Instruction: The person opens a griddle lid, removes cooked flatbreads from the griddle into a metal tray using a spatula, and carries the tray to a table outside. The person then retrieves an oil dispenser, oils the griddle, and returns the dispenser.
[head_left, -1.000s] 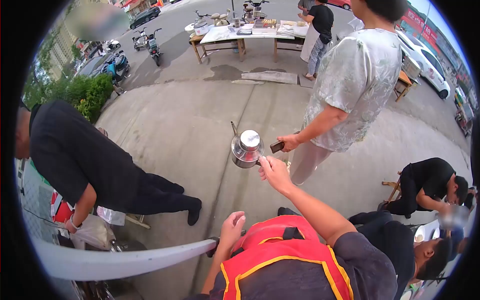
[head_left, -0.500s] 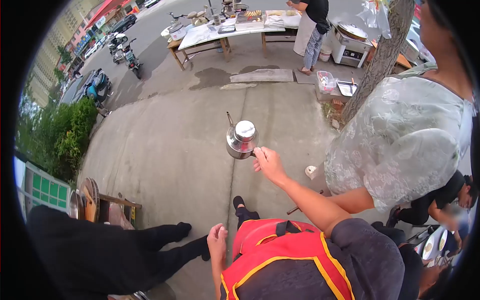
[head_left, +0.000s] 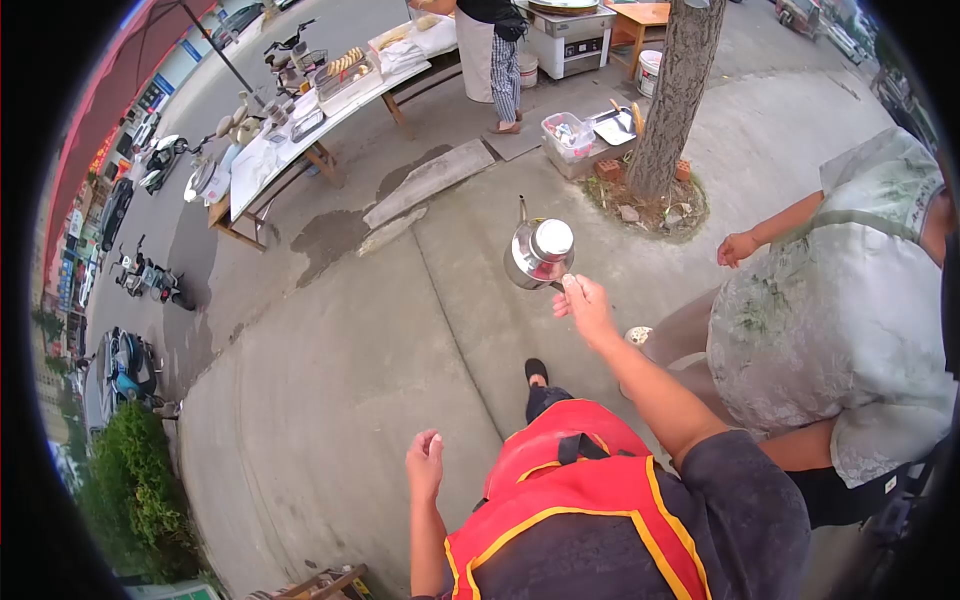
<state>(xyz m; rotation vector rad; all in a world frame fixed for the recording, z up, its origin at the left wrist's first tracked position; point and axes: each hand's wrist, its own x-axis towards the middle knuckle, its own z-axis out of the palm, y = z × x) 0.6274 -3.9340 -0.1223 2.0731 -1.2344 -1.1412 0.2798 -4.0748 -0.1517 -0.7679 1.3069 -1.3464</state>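
Note:
My right hand (head_left: 585,305) is closed round the handle of a shiny metal kettle (head_left: 528,262), held out in front of me above the pavement. The kettle has a thin spout pointing away from me and a tall, bright lid (head_left: 553,239). My left hand (head_left: 425,458) hangs low at my side, its fingers loosely curled and nothing visible in them. A red apron (head_left: 560,480) with yellow edging covers my front.
A person in a pale patterned top (head_left: 830,320) stands close at my right. Ahead are a tree trunk (head_left: 675,100), a plastic box (head_left: 568,140), a long table (head_left: 265,165) with trays, and an aproned person (head_left: 490,55) beside a cooker (head_left: 570,42). Parked scooters (head_left: 150,275) stand left.
My view has swung to the right, so the tree and table sit further left. The kettle stays in my right hand. The person in black at lower left has left the view.

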